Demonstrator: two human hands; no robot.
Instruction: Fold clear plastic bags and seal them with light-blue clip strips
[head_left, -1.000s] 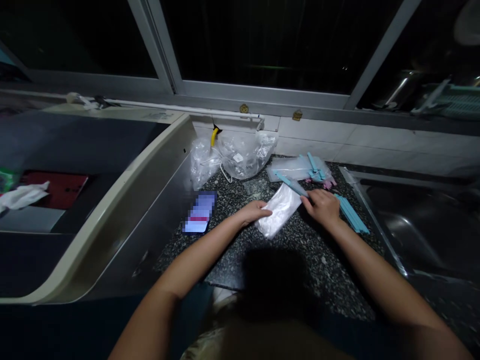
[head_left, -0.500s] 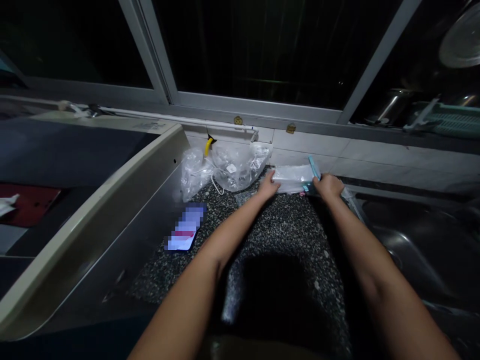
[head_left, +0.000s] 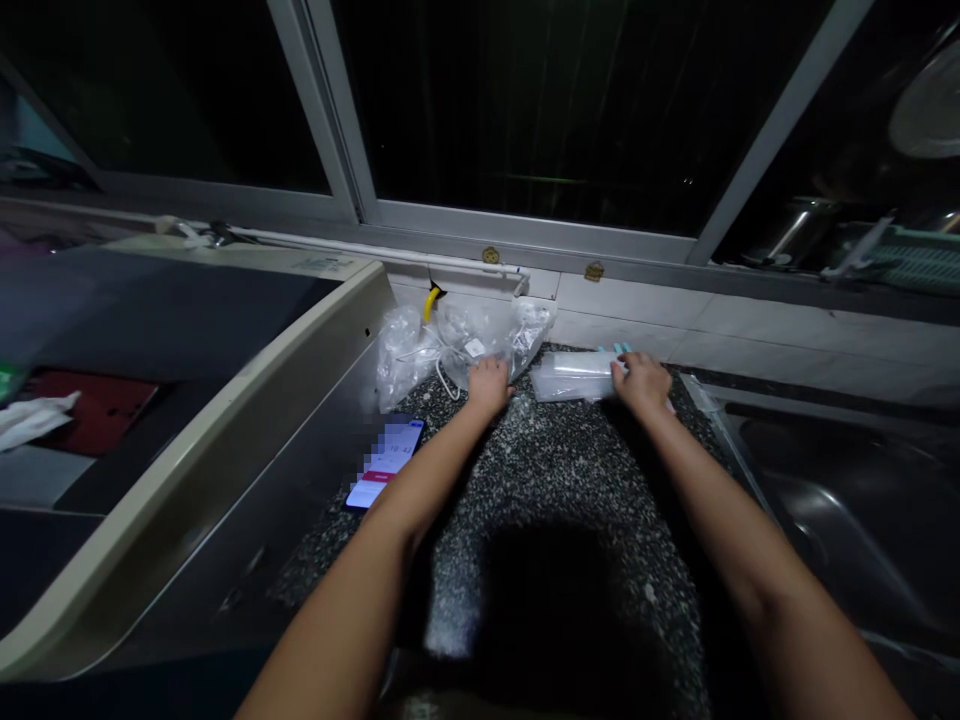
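Observation:
My left hand (head_left: 489, 388) reaches to the front edge of a crumpled clear plastic bag (head_left: 469, 335), its thumb apart from the fingers; the fingertips are partly hidden against the plastic. Over the right end of a flat, clear plastic packet (head_left: 574, 370) lies my right hand (head_left: 645, 382), thumb in front and fingers bent down onto it. Light blue pieces (head_left: 616, 348) show just behind those fingers. The packet rests on the speckled dark counter (head_left: 562, 450) near the tiled wall.
A lit phone (head_left: 390, 460) lies left of my left forearm, beside a washing machine (head_left: 225, 400). To the right is a steel sink (head_left: 840, 480). A white pipe (head_left: 360, 240) runs below the window, and a yellow hook-shaped piece (head_left: 431, 303) stands behind the bags.
My left hand has left the packet's left end and moved left to the plastic bag. My right hand has turned over the packet's right end, and the upright light blue strip now lies lower.

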